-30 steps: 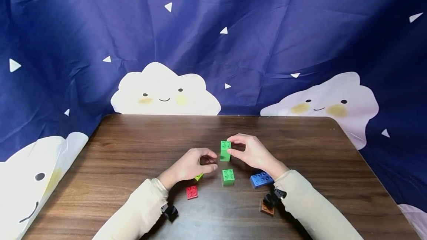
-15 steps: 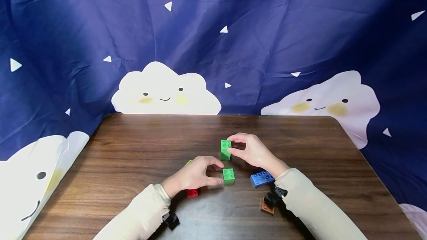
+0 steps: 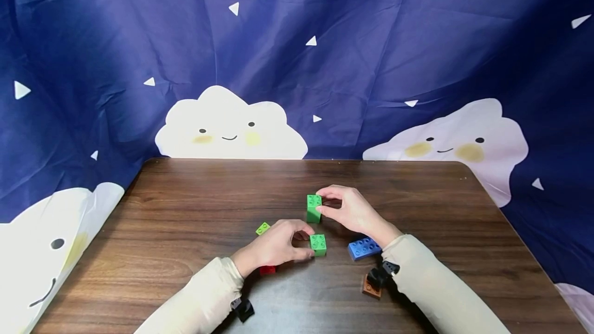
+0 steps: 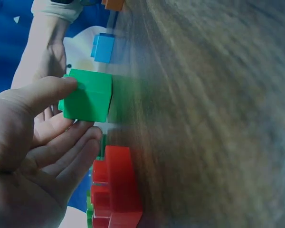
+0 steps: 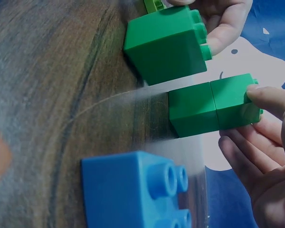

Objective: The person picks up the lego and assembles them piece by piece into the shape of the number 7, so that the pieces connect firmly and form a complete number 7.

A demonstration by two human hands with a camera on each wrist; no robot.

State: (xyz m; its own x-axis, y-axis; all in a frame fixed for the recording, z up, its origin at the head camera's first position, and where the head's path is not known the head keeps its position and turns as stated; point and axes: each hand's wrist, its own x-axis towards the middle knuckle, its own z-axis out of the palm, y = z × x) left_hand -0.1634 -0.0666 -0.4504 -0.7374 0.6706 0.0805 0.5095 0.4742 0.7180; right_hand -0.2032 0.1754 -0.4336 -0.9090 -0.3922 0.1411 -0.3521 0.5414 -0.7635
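Observation:
A single green toy brick sits on the table, and my left hand pinches it from the left between thumb and fingers. In the left wrist view the thumb lies on one side of this green brick, the fingers on the other. Just behind it stands an upright stack of two green bricks. My right hand holds that stack by its upper brick from the right. The seam between the two bricks shows on the stack in the right wrist view.
A blue brick lies by my right wrist, with an orange-brown brick nearer me, partly under the wrist camera. A lime brick and a red brick flank my left hand, partly covered. A patterned blue cloth hangs behind the table.
My left hand has moved right and toward me, from beside the stack to the single green brick, and has taken hold of it. My right hand stays at the stack.

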